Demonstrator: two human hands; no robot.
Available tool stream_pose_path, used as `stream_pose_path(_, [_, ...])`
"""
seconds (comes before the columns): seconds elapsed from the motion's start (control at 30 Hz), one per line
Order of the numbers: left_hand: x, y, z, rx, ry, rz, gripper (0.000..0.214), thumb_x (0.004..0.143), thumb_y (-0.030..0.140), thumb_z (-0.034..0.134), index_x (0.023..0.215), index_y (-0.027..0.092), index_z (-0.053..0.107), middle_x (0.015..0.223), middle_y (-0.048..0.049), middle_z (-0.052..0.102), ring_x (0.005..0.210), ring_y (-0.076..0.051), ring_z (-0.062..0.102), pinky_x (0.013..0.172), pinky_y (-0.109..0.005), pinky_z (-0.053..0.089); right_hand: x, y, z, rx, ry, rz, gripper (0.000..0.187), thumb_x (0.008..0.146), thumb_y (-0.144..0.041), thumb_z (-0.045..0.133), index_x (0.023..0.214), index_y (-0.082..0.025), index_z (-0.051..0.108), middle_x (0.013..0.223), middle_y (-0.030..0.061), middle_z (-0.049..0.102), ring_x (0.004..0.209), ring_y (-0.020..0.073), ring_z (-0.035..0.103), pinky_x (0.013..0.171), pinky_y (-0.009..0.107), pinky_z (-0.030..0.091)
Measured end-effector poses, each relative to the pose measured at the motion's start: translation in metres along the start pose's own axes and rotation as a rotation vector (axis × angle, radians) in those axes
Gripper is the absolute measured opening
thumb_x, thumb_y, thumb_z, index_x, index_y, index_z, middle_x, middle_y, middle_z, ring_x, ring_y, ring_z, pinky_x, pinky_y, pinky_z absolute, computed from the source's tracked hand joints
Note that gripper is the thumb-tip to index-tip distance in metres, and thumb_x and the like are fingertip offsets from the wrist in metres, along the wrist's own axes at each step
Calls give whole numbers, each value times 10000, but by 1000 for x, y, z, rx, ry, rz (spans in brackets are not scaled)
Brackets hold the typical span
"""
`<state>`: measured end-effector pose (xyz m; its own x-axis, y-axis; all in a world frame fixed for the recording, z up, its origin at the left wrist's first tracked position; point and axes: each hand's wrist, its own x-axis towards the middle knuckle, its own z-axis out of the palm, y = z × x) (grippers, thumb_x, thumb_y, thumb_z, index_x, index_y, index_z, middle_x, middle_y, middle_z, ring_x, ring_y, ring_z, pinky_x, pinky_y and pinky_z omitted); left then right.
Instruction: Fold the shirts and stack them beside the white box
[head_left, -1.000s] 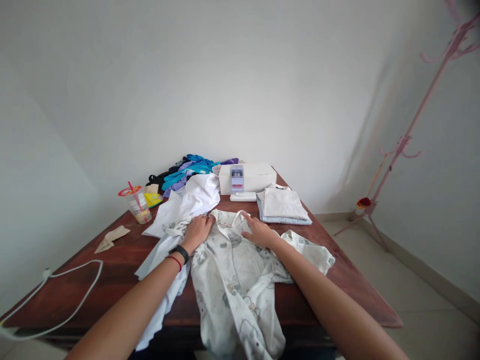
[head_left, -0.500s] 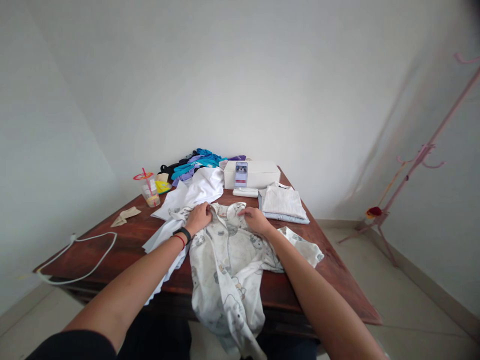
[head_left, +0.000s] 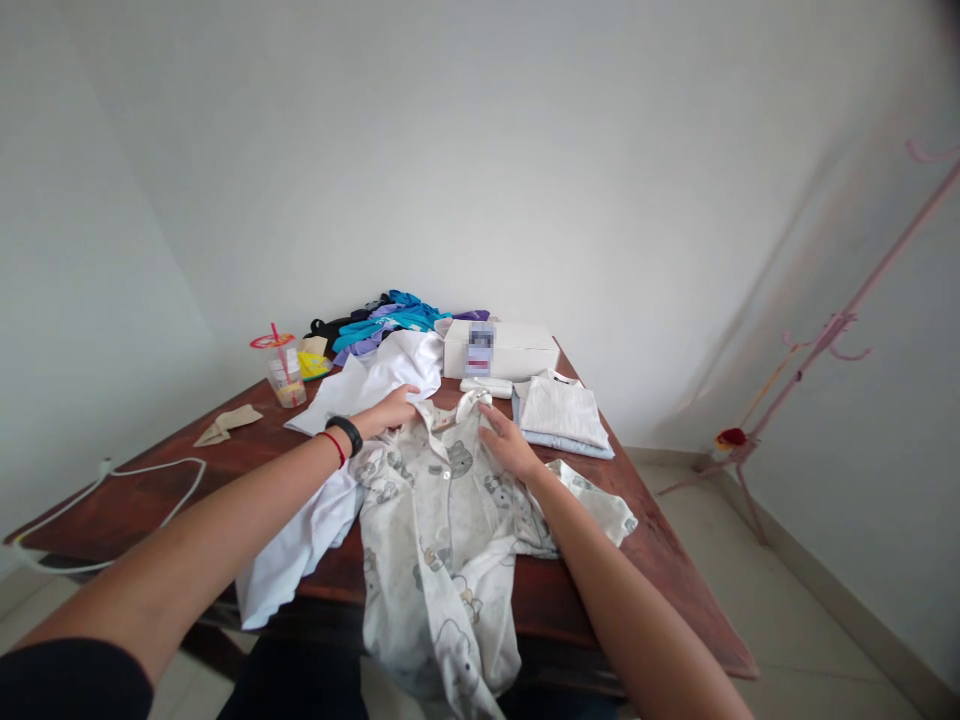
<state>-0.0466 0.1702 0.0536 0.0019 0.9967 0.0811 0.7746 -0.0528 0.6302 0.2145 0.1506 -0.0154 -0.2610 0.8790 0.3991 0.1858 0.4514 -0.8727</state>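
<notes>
A pale button-front shirt [head_left: 442,520] with grey cartoon-animal prints lies front up, its lower part hanging over the table's near edge. My left hand [head_left: 391,410] is at the left side of its collar, with fingers closed on the cloth there; the grip is partly hidden. On the right side of the collar rests my right hand [head_left: 508,442], thumb and fingers apart. One printed sleeve [head_left: 596,500] stretches out to the right beneath my right forearm. White cloth [head_left: 304,540] lies under my left forearm and droops over the front edge.
Behind are a white box [head_left: 525,348] with a phone [head_left: 480,350] against it, folded clothes [head_left: 562,412] and a coloured clothes pile [head_left: 397,318]. A plastic cup [head_left: 286,378], beige cloth [head_left: 227,424] and white cable [head_left: 196,480] are left. A pink stand [head_left: 795,375] is right.
The shirt front lies flatter and more spread. My left hand has shifted left; my right thumb and fingers have parted. The white cloth has moved left and hangs lower. The view has shifted slightly.
</notes>
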Motion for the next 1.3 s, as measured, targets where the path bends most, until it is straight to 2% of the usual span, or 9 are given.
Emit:
stream_pose_path(0.13, [6,37,-14,-195,-45,-4,498,830,256,622,1309,178,514,562,68,469,387,-100,408,412,-202,289,-2,-12,-1,29,74,0,676,873,-491,635,1469,-198,512,1603,90,396,1508,245,312,1253,446,177])
stream_pose_path(0.27, [-9,77,-6,-368,-83,44,490,815,179,648,1280,186,493,708,23,592,429,-78,462,412,-179,338,-11,-40,3,81,53,-66,681,867,-509,684,1473,-254,506,1604,54,399,1516,256,289,1257,463,162])
stream_pose_path(0.43, [-43,115,15,-608,-235,147,681,779,173,734,1364,214,389,947,-53,698,633,-135,658,573,-245,545,-18,-56,14,265,-32,-131,659,823,-412,751,1418,-226,537,1388,75,624,1312,267,555,1160,445,383])
stream_pose_path(0.53, [-57,125,13,-681,-374,269,829,745,166,782,1438,214,328,1019,-96,715,796,-196,713,642,-282,571,-15,-52,18,341,138,-91,573,805,-355,733,1341,-219,581,1294,80,676,1209,255,626,1090,409,467])
stream_pose_path(0.7, [-59,111,3,-487,-247,524,517,820,247,737,1293,186,535,1051,-112,724,993,-230,709,875,-368,559,-12,-51,16,373,298,34,564,832,-390,654,1360,-224,542,1361,86,638,1240,260,615,1073,415,490])
stream_pose_path(0.83, [-50,76,15,-423,-135,493,389,797,314,775,1135,180,635,1205,-128,692,1113,-245,667,1003,-395,509,-10,-52,9,444,357,133,604,870,-484,601,1393,-203,494,1386,111,622,1209,265,641,999,406,547])
stream_pose_path(1.07, [-56,32,41,-407,-525,352,421,800,491,756,1081,181,709,1154,-77,739,1087,-266,674,924,-337,526,-4,-41,-1,518,438,171,698,873,-550,601,1466,-238,406,1454,98,571,1198,256,659,930,396,597])
stream_pose_path(1.17, [-74,33,31,-453,-501,365,405,825,512,717,1048,174,714,1087,-70,748,995,-246,683,849,-302,526,-4,-43,-5,557,478,158,673,860,-515,629,1446,-237,446,1388,82,623,1201,256,659,967,416,584])
stream_pose_path(1.3, [-106,31,-9,-356,-240,376,359,889,531,613,882,178,675,876,-34,701,837,-206,643,748,-264,490,-5,-53,-8,619,520,173,592,843,-487,668,1362,-236,533,1309,69,676,1170,255,675,944,401,598])
